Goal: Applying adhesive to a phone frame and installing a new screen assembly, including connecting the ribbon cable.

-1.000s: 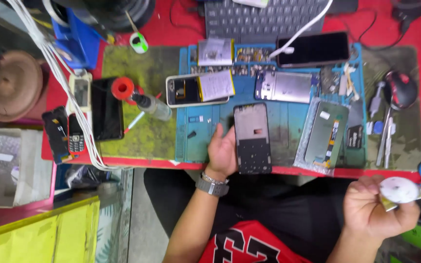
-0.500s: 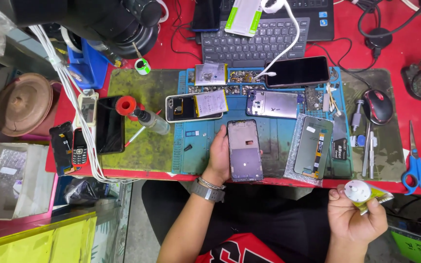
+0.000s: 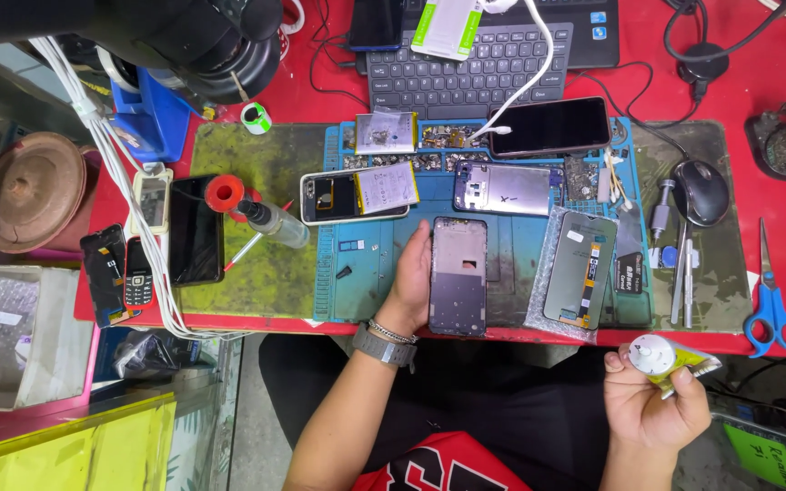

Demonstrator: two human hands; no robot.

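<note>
Steadying a dark rectangular phone frame [image 3: 458, 275] at the frame's centre, the left hand [image 3: 408, 282] lies flat, fingers together along its edge; the right hand [image 3: 652, 407], lower right, pinches a small white-capped yellow tube [image 3: 664, 357], likely adhesive to apply next

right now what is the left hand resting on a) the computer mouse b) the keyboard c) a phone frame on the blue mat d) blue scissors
c, the left hand lies flat against the side of the dark phone frame on the blue mat, while the right hand holds a small white roll off the table edge.
</note>
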